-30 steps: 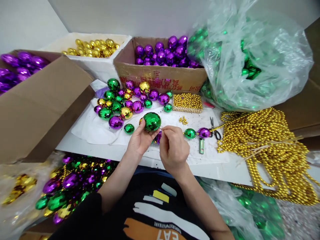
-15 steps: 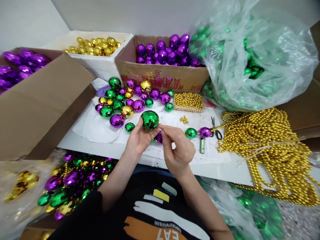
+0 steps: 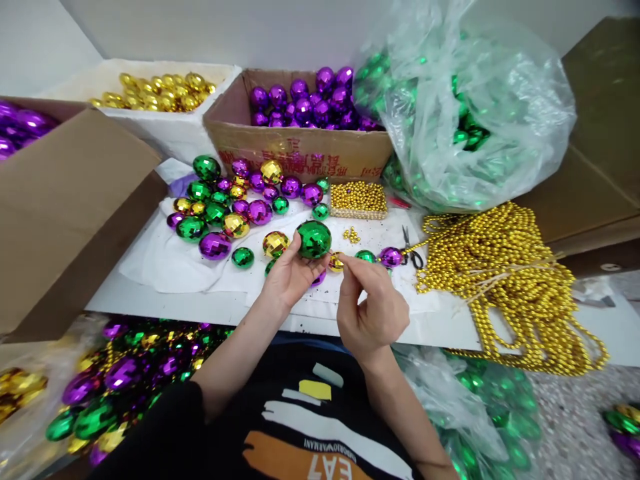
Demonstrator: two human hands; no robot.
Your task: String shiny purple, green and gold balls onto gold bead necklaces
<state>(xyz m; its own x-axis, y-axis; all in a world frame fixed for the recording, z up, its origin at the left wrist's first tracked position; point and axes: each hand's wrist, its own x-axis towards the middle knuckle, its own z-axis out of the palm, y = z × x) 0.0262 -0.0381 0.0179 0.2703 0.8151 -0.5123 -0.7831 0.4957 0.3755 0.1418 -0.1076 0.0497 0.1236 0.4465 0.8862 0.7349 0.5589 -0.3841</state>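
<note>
My left hand point(image 3: 293, 273) holds a large shiny green faceted ball point(image 3: 314, 239) between thumb and fingers, above the white cloth. Close to its right, my right hand point(image 3: 375, 303) is closed in a pinch near the ball's lower right side. What the pinch grips is too small to make out. Below and behind the hands, a gold ball point(image 3: 336, 262), a green ball point(image 3: 365, 256) and a purple ball point(image 3: 391, 257) lie in a row leading to a gold bead string. Another gold ball point(image 3: 275, 244) sits just left of my left hand.
Loose balls point(image 3: 215, 212) crowd the cloth point(image 3: 150, 267) at left. Behind stand a foam box point(image 3: 165, 127), a carton point(image 3: 300, 143) of purple balls and a plastic bag point(image 3: 490, 133). Scissors point(image 3: 413, 257), a bead box point(image 3: 359, 200) and gold bead strands point(image 3: 495, 280) lie right.
The view has shifted to the right. My right hand has drawn slightly away from the green ball, still pinched; my left hand keeps its hold. More of the gold balls behind the hands shows.
</note>
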